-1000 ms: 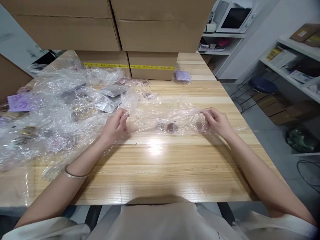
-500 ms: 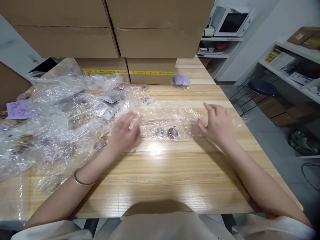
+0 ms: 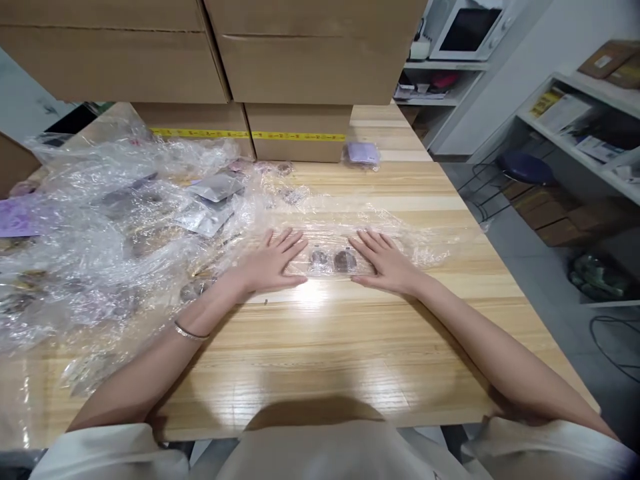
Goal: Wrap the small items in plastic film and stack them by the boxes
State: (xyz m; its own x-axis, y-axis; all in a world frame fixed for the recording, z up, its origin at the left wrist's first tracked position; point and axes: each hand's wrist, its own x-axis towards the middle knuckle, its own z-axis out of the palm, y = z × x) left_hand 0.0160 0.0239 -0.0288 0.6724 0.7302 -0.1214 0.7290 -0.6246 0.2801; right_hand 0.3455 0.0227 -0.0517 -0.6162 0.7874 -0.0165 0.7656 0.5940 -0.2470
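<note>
Moved inward and down since the earlier frame: left hand and right hand, each grip open, fingers spread, grasping nothing, palms down on film, mid-tabletop, two discs between, film laid out, right end yet crumpled.

1. No word, brand or number can be read with certainty anywhere in the frame.
2. Upper middle: a yellow strip running across the lower cardboard boxes bears a row of dark marks, too small to make out.
3. Upper right corner: a pale label sits on a brown box; its print is illegible.
4. Right, on the shelf: a yellow pack shows dark printing, too blurred to read.
5. Left edge: a purple card carries a printed pattern, unclear.
</note>
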